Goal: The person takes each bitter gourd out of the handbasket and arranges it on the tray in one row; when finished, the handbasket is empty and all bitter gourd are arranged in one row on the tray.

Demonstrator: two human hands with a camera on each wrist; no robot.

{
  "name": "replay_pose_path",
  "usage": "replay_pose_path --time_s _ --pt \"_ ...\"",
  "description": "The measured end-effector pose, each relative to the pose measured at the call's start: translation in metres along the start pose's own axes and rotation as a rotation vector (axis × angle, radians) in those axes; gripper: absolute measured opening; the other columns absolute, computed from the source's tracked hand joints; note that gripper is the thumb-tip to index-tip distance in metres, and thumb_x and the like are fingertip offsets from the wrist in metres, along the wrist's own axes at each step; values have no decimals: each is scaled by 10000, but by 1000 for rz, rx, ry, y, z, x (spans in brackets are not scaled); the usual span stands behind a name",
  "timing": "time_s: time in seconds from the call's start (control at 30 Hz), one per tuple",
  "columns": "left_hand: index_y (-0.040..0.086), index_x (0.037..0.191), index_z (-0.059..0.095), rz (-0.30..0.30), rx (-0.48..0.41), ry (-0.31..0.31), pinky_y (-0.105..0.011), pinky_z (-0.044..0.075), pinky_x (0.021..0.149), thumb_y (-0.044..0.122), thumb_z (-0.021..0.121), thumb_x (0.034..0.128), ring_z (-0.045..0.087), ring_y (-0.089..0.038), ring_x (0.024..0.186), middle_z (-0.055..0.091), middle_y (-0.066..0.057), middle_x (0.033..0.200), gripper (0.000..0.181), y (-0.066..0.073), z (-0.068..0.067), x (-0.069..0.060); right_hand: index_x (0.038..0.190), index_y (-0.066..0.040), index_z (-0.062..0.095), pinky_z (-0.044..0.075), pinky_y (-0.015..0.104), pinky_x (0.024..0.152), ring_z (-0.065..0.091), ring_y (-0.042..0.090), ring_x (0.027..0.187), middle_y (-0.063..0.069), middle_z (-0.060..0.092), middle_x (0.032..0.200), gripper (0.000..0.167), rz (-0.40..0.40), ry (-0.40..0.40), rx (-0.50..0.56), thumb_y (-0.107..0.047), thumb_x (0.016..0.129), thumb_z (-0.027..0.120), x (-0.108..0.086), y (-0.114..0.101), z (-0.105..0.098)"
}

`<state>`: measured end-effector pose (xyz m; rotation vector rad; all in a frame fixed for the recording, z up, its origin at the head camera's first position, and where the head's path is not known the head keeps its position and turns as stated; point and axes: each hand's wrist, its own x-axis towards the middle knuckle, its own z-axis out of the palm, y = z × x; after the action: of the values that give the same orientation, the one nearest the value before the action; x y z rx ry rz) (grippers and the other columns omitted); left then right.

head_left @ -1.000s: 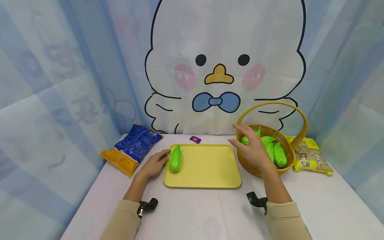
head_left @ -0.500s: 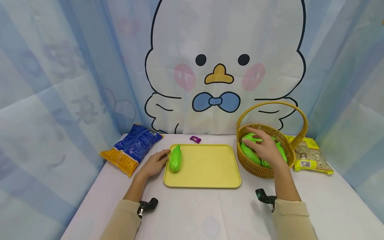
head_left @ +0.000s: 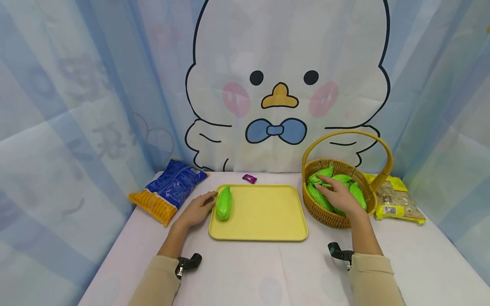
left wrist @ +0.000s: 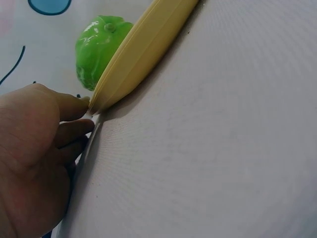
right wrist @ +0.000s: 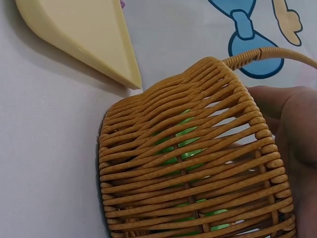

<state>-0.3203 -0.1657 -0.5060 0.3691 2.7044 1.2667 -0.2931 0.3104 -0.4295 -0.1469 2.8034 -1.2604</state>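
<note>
A glossy bright green gourd-like vegetable (head_left: 223, 203) lies lengthwise along the left side of a yellow tray (head_left: 264, 212). At the tray's left rim rests my left hand (head_left: 198, 208); in the left wrist view its thumb (left wrist: 74, 105) touches the tray's edge. Several more green gourds (head_left: 317, 197) fill a wicker basket (head_left: 325, 217) with a tall handle. Over these, my right hand (head_left: 340, 195) reaches in with its fingers apart, the fingertips close to the gourds. Whether they touch cannot be told. In the right wrist view the basket wall hides the fingers.
A blue and orange bag (head_left: 172, 189) lies left of the tray. Behind the tray is a small purple wrapped candy (head_left: 249, 178). A yellow-edged clear packet (head_left: 398, 199) lies right of the basket, whose arched handle (head_left: 346, 132) rises over it. Curtains surround the table.
My right hand has moved right from the basket's left rim and down over the gourds. The left hand, tray and the gourd on it have stayed put.
</note>
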Motion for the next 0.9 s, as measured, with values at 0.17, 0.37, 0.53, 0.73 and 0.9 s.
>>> replay_pose_path --time_s 0.17,0.37,0.53,0.73,0.9 --pt "175 1598 435 2 5 -4 -559 243 1299 268 472 1119 286 -350 1581 368 -141 1676 490 -1 0 1 1632 -124 354 294 735 1195 263 542 1519 240 299 1681 604 9 -15 3 -382 1106 501 1 3 2" --pt "166 1596 438 3 7 1 -555 246 1299 263 470 1119 286 -349 1582 374 -141 1673 488 -2 1 1 1615 -96 382 265 745 1203 225 539 1535 265 313 1666 582 19 -55 -12 -350 1107 509 1 3 5" --pt "170 1595 440 -3 10 3 -557 243 1300 269 468 1120 282 -350 1583 380 -139 1670 486 -2 1 1 1601 -51 390 259 720 1222 221 532 1539 279 311 1661 565 10 -99 -16 -323 1116 488 1 2 6" --pt "162 1595 438 1 11 -2 -556 242 1301 261 470 1119 286 -355 1581 377 -142 1671 487 -1 1 1 1597 -49 400 267 714 1221 227 535 1535 287 319 1654 553 -1 -126 -40 -316 1119 478 -1 1 6" --pt "156 1594 439 2 8 -4 -561 238 1301 259 470 1119 284 -358 1581 377 -142 1671 488 0 0 0 1582 -47 428 267 712 1222 240 533 1531 284 342 1644 521 -18 -121 -29 -273 1117 489 -2 2 6"
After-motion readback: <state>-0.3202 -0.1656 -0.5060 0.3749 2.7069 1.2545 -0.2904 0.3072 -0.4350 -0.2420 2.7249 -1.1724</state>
